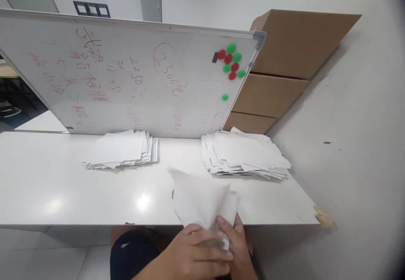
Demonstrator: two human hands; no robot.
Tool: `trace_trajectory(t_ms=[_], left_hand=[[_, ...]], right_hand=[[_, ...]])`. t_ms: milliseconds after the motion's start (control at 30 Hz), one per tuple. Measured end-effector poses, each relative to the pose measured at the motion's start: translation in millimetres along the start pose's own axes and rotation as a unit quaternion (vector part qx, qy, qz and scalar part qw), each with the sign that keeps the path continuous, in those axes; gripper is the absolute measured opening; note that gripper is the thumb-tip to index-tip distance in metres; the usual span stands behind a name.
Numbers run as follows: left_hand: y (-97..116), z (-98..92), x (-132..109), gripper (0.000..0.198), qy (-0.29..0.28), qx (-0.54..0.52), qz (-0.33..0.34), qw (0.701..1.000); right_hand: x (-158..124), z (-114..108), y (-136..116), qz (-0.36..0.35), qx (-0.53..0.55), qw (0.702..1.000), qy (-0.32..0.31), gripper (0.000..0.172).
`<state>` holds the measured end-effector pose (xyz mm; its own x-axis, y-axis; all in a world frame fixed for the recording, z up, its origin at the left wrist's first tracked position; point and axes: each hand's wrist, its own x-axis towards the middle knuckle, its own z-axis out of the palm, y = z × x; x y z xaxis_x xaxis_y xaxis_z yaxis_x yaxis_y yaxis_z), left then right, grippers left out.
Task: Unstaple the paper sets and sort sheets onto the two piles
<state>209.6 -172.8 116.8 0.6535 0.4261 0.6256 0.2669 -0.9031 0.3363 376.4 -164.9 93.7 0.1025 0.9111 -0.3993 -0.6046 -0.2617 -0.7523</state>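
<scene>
White paper is curled and partly blurred between my two hands at the table's front edge. Its far corner spreads out over the tabletop, while the right part is bent or rolled over. My left hand is closed on the lower edge, fingers pointing right. Close beside it, my right hand grips the right part, thumb on top. I cannot tell how many sheets they hold. A larger uneven stack of papers lies behind to the right, and a smaller stack of papers behind to the left.
A whiteboard with red writing and red and green magnets stands along the back of the white table. Cardboard boxes are piled behind it, by the right wall. Brown tape covers the table's right front corner.
</scene>
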Motion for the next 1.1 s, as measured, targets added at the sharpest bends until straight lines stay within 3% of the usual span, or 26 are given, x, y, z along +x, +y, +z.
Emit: trace_trajectory(t_ms=[67,133,167,267,367,467,533,600,733,833,900,967,1033,1100], left_hand=[[-4.4,-2.3,-12.7,0.036,0.13,-0.025,-0.094,0.987],[-17.7,-7.2,-21.3,0.053,0.263,-0.058,-0.269,0.925],[-26.3,-9.8,-22.9,0.067,0.291,-0.091,-0.341,0.889],[-48.1,-11.5,-17.7,0.094,0.252,-0.25,-0.422,0.834],[-52.8,-0.3,-10.3,0.064,0.181,-0.363,-0.457,0.792],[-48.8,13.8,-14.4,0.037,0.216,-0.361,-0.487,0.765],[-49.2,18.9,-23.7,0.032,0.281,-0.3,-0.486,0.771],[-53.5,21.1,-34.1,0.026,0.302,-0.231,-0.462,0.801],[-64.7,29.9,-45.7,0.014,0.228,-0.202,-0.377,0.875],[-69.4,42.0,-46.1,0.017,0.221,-0.217,-0.398,0.863],[-71.3,46.8,-45.8,0.024,0.24,-0.23,-0.459,0.824],[-73.0,46.6,-46.3,0.025,0.246,-0.248,-0.474,0.808],[-75.1,43.0,-47.8,0.027,0.247,-0.27,-0.413,0.834],[-77.3,39.2,-50.0,0.032,0.253,-0.29,-0.329,0.862]], right_hand=[[0.7,-16.3,6.0,-0.018,-0.002,1.0,0.012,0.071],[1.9,-30.8,10.9,-0.042,-0.006,0.999,0.02,0.068],[3.2,-36.4,12.5,-0.05,-0.01,0.998,0.022,0.066],[13.6,-44.6,12.9,-0.065,-0.032,0.997,0.017,0.057],[31.6,-44.7,7.6,-0.077,-0.074,0.994,0.005,0.047],[47.1,-47.2,1.6,-0.13,-0.094,0.987,0.013,0.045],[53.7,-52.1,0.4,-0.176,-0.119,0.976,0.043,0.047],[59.2,-57.9,2.9,-0.208,-0.167,0.961,0.066,0.049],[67.2,-66.1,16.3,-0.239,-0.211,0.946,0.067,0.048],[63.1,-68.3,18.6,-0.241,-0.216,0.944,0.064,0.047],[55.0,-68.6,10.1,-0.239,-0.237,0.941,0.018,0.046],[46.9,-69.0,-4.0,-0.239,-0.261,0.934,-0.057,0.048],[43.1,-70.8,-17.2,-0.236,-0.272,0.926,-0.112,0.053],[44.7,-74.7,-23.3,-0.229,-0.275,0.926,-0.118,0.059]])
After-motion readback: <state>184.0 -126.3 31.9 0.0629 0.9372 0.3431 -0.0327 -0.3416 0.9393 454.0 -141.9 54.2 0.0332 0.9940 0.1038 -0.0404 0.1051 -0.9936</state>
